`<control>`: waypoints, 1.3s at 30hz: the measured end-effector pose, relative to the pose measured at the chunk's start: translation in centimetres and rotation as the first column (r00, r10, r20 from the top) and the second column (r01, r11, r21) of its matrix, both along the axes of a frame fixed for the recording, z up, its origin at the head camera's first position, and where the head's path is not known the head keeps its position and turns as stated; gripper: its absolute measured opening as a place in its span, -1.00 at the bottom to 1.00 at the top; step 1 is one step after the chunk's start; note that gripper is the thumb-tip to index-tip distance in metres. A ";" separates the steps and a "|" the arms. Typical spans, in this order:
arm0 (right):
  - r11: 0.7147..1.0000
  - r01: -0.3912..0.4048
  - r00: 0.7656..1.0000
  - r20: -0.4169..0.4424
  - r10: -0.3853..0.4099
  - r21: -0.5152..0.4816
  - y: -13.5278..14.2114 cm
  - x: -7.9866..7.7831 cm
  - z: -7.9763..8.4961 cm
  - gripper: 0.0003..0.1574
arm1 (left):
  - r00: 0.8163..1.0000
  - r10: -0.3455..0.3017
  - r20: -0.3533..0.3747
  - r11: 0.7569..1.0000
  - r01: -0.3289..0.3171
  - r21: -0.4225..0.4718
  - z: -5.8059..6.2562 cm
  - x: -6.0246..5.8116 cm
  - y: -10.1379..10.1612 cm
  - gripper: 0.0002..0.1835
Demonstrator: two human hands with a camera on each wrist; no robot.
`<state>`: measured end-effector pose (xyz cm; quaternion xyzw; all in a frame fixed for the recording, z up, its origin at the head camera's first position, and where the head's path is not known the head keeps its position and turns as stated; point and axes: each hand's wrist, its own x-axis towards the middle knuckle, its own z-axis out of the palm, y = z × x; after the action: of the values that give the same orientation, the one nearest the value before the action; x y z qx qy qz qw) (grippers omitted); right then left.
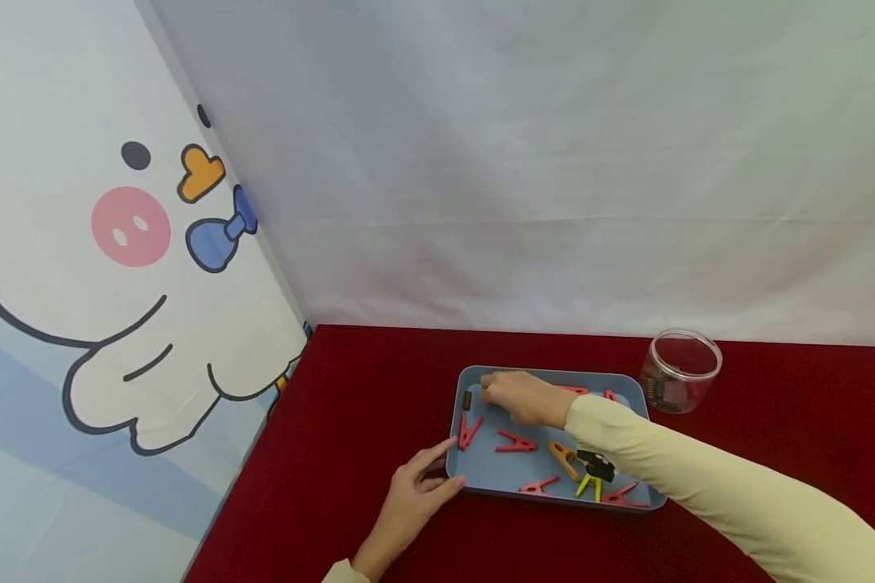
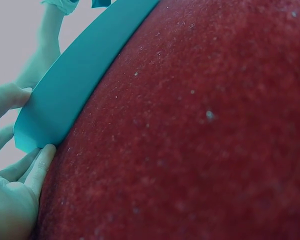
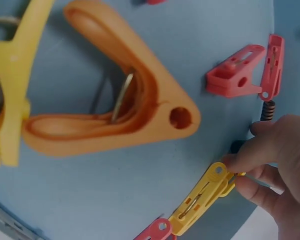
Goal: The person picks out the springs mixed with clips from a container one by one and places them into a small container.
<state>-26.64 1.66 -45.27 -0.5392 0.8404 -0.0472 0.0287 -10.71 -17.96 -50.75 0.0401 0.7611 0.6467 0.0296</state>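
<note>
A blue-grey tray (image 1: 492, 478) holds several plastic clothespins. My left hand (image 1: 411, 494) grips its near left corner, with fingertips (image 2: 47, 152) low on the wall and others up at the rim. My right hand (image 1: 521, 397) reaches over the far left corner. In the right wrist view, curled fingers pinch the end of a yellow clothespin (image 3: 197, 200). Beside these fingers lies a small dark piece (image 3: 236, 146), partly hidden. A dark ribbed rod (image 3: 268, 111) touches the end of a red clothespin (image 3: 273, 67). An orange clothespin (image 3: 155, 105) lies nearer the camera.
A clear round jar (image 1: 681, 372) with dark pieces inside stands just past the tray's far right corner. The table has a red cloth (image 1: 350, 405). A pale curtain (image 1: 554, 202) hangs behind it, and a cartoon-printed sheet (image 1: 138, 324) is at the left.
</note>
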 end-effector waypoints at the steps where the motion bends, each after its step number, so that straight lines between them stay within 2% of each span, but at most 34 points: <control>1: 1.000 -0.001 1.000 -0.005 0.001 0.008 0.0 0.0 0.0 -0.63 | 1.000 0.000 0.002 1.000 0.000 -0.001 0.0 0.0 0.0 -0.41; 4: 1.000 -0.001 1.000 -0.002 0.001 0.020 0.1 0.1 0.0 -0.65 | 1.000 0.000 0.005 1.000 0.000 -0.004 0.0 0.0 0.0 -0.41; 8: 1.000 0.016 0.997 0.070 -0.016 0.002 0.3 0.0 0.2 -0.69 | 1.000 0.002 0.011 1.000 -0.002 -0.006 0.0 0.0 0.0 -0.42; 12: 0.999 0.034 0.989 0.146 -0.029 -0.038 0.6 -0.1 0.3 -0.67 | 1.000 0.008 0.009 1.000 -0.008 -0.007 0.1 0.0 0.0 -0.42; 17: 0.993 0.030 0.983 0.186 -0.008 -0.118 1.0 -0.2 0.5 -0.67 | 1.000 0.014 0.009 1.000 -0.014 -0.014 0.0 0.0 0.0 -0.42; 23: 0.954 0.067 0.963 0.269 0.014 -0.292 1.5 -0.2 0.6 -0.60 | 1.000 0.011 0.017 1.000 -0.011 -0.008 0.0 0.0 0.1 -0.42; 27: 0.929 0.094 0.956 0.293 0.016 -0.357 2.0 -0.3 0.6 -0.68 | 1.000 0.013 0.018 1.000 -0.013 -0.011 0.1 0.0 0.1 -0.42; 32: 0.911 0.162 0.926 0.376 -0.009 -0.379 3.0 -0.1 0.8 -0.77 | 1.000 0.012 0.009 1.000 -0.012 -0.010 0.0 0.0 0.1 -0.42; 39: 0.874 0.268 0.867 0.496 -0.036 -0.405 4.0 1.0 1.1 -0.81 | 1.000 0.015 -0.003 1.000 -0.015 -0.018 0.1 0.1 0.1 -0.42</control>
<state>-25.63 5.71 -44.14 -0.4320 0.8128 -0.3777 0.1004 -10.61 -17.88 -50.63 0.0351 0.7672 0.6399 0.0241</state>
